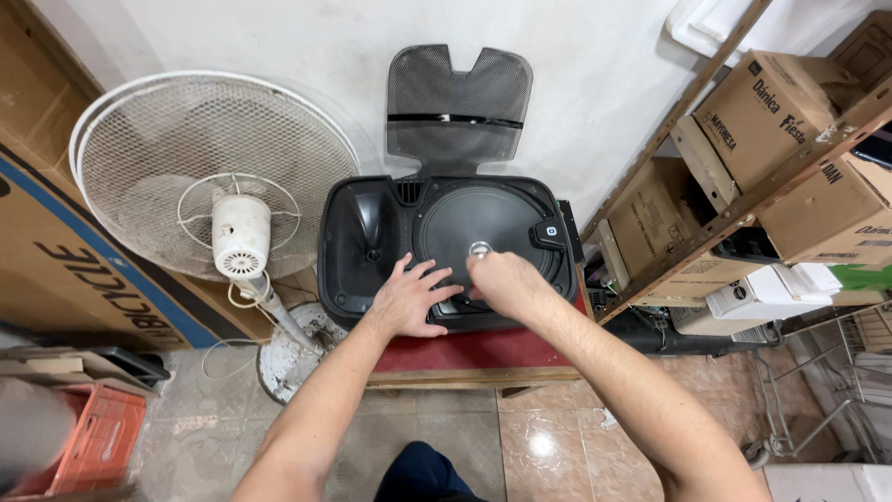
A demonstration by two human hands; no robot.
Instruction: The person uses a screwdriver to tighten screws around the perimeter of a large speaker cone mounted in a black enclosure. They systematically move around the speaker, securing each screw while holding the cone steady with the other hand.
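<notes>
- Speaker (446, 251): one, black, lying on its back on a red-topped worktop (483, 353), grille removed; one large round cone with a shiny centre cap (480, 248), one horn opening (367, 223) on the left side.
- Left hand (409, 299): fingers spread flat and released, resting on the lower edge of the speaker frame, grasping nothing.
- Right hand (502, 282): fingers curled over the lower rim of the cone, just below the centre cap; fingertips hidden, cannot tell whether anything is pinched.
- Grille (458, 107): one, black mesh, propped upright against the white wall directly behind the speaker, apart from both hands.
- Fan (214, 177): one, white pedestal type, dusty wire cage, leaning just left of the speaker; round base (297, 358) on the floor beside the worktop, white cord looped at the stem.
- Cardboard sheet (65, 251): one, large, flat, with a blue stripe, standing behind the fan at far left.
- Crate (93, 437): one, orange plastic, on the floor at lower left.
- Shelf rack (743, 200): one, metal, slanted across the right side, crowding the speaker's right edge; at least four cardboard boxes (780, 102) and a few white cartons (762, 293) on it.
- Wire rack (836, 390): one, on the tiled floor at lower right.
</notes>
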